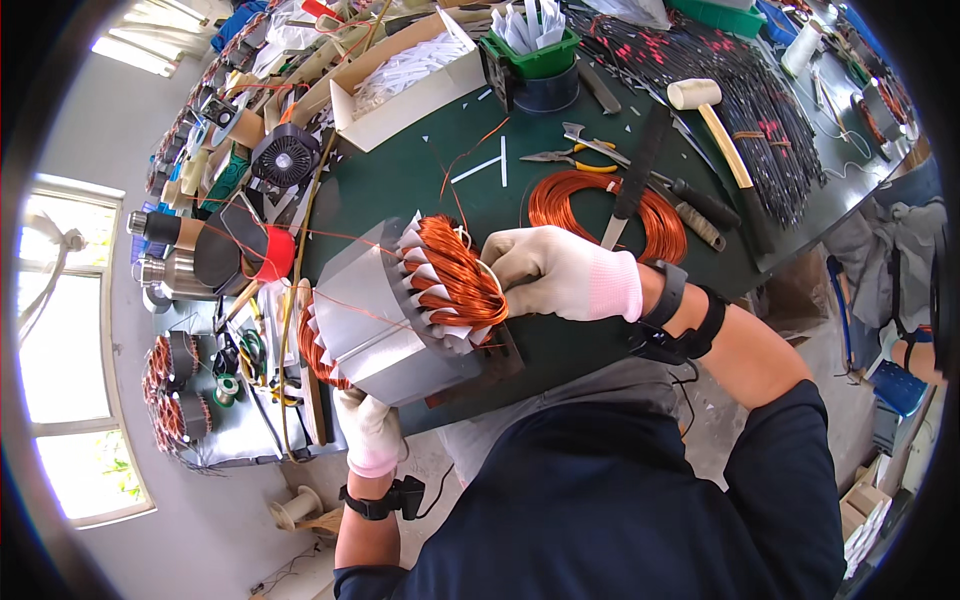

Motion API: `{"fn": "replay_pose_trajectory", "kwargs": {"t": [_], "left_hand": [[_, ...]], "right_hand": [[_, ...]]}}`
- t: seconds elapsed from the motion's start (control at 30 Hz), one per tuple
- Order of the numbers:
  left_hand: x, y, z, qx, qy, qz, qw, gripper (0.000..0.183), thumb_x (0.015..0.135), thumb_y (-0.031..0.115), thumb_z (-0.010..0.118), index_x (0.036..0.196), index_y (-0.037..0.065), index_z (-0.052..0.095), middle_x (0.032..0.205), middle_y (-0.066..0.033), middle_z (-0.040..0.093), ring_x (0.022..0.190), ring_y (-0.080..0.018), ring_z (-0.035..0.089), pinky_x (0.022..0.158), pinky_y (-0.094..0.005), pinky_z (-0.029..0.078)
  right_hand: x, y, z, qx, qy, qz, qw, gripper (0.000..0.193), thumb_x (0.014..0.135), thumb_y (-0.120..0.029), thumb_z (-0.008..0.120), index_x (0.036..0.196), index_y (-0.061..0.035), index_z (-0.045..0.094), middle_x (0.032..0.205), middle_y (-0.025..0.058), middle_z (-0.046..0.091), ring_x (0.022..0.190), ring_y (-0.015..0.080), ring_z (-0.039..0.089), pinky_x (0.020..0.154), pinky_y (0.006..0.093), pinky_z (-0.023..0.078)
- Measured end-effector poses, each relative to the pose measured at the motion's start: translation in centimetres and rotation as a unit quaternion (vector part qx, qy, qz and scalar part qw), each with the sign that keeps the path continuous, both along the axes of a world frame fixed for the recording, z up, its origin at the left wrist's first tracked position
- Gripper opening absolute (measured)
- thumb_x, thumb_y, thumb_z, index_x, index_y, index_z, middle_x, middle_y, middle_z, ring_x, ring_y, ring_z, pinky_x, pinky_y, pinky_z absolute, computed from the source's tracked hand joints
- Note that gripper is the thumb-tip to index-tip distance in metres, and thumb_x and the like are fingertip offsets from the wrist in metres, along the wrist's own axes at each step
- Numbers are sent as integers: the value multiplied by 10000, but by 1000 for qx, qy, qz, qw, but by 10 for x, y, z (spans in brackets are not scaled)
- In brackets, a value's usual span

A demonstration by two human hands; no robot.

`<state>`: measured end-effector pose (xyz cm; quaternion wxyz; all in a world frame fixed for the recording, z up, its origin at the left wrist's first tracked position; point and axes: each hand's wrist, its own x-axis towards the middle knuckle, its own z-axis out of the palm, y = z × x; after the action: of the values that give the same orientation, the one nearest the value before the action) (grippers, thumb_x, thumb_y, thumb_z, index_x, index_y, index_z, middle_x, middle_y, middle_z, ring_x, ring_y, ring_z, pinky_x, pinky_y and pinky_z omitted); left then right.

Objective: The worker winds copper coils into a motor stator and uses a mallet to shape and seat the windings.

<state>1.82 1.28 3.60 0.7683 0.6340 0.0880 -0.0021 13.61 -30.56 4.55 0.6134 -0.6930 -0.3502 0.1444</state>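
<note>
A grey motor stator (375,325) lies on its side on the green worktop. Thick copper windings (452,265) bulge from its right end, with white insulating paper tabs (414,262) between the bundles. My right hand (545,265), in a white glove, is at the opening of these windings. Its fingers are bent and closed there, and what they pinch is hidden. My left hand (368,425), gloved too, is against the stator's lower left end, near the copper windings (318,350) there. The body of the stator hides most of its fingers.
Behind my right hand lie a copper wire coil (570,200), a broad dark blade (640,180), yellow-handled pliers (575,160) and a mallet (715,125). A carton of white strips (405,75) stands farther back. A small black fan (285,155) and a steel flask (175,272) are at left.
</note>
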Motion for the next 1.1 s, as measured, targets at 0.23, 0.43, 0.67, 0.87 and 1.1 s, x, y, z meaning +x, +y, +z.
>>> {"fn": "replay_pose_trajectory", "kwargs": {"t": [0.23, 0.43, 0.67, 0.87, 1.1], "left_hand": [[3, 13, -12, 9, -27, -20, 999, 315, 913, 72, 679, 1220, 11, 645, 1164, -88, 703, 1082, -203, 676, 1009, -393, 508], [5, 10, -6, 9, -26, -44, 999, 341, 916, 108, 710, 1233, 4, 641, 1174, -85, 703, 1093, -209, 677, 1007, -401, 510], [4, 15, -10, 10, -21, -38, 999, 357, 918, 118, 719, 1247, 4, 639, 1186, -89, 702, 1098, -211, 674, 1010, -405, 508], [4, 14, -14, -3, -35, -33, 999, 354, 920, 102, 710, 1253, 5, 642, 1191, -87, 702, 1111, -213, 668, 1025, -408, 497], [3, 12, -12, 9, -27, -22, 999, 305, 913, 69, 681, 1205, -15, 654, 1149, -88, 705, 1072, -193, 676, 994, -384, 517]], "right_hand": [[-9, 16, -2, 38, 31, -25, 999, 200, 864, -74, 764, 1048, 6, 760, 1044, 108, 676, 999, 257, 655, 915, 339, 531], [-8, 4, 5, -24, -19, -42, 999, 230, 846, -139, 751, 1009, 22, 742, 985, 146, 630, 894, 293, 649, 823, 375, 526], [-3, 9, 0, 4, 15, -12, 1000, 235, 830, -126, 762, 1018, 15, 755, 1003, 147, 644, 923, 288, 662, 843, 375, 528], [1, 5, 2, -1, -3, 15, 1000, 200, 826, -77, 774, 999, 22, 762, 985, 139, 687, 919, 259, 654, 825, 357, 535], [6, 10, 0, 8, 4, 32, 999, 221, 812, -97, 783, 1014, -8, 782, 960, 137, 705, 932, 258, 648, 866, 360, 526]]}}
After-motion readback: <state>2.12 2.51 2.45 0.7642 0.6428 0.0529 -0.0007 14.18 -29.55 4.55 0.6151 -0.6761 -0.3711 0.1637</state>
